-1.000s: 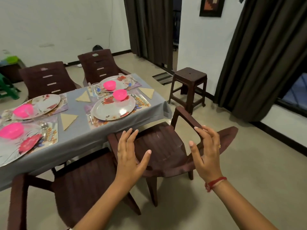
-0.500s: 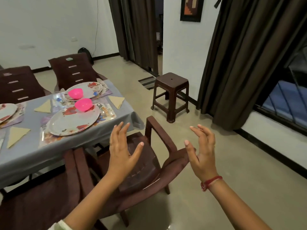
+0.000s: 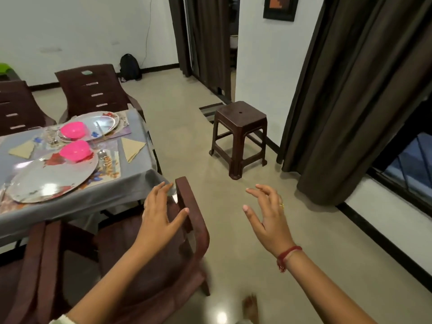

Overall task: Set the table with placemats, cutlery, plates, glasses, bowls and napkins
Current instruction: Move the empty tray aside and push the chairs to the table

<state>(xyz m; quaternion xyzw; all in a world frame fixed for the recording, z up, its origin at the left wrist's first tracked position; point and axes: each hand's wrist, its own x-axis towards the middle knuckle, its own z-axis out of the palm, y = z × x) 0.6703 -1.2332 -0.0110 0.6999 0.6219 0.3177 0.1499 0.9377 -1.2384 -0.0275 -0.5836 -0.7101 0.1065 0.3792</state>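
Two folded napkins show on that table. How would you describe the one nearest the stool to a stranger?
Find the grey-clothed table and go to its end facing the brown stool. Just right of the near placemat lies a beige triangular napkin. Unlike the other napkin further left, it sits on bare cloth by the table's edge, its tip pointing toward the stool.

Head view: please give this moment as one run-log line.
left hand: open, near chair | right hand: open, empty | table: plates, pink bowls, napkins set

Right hand (image 3: 268,220) has gold ring (image 3: 282,205), red wrist thread (image 3: 288,254).
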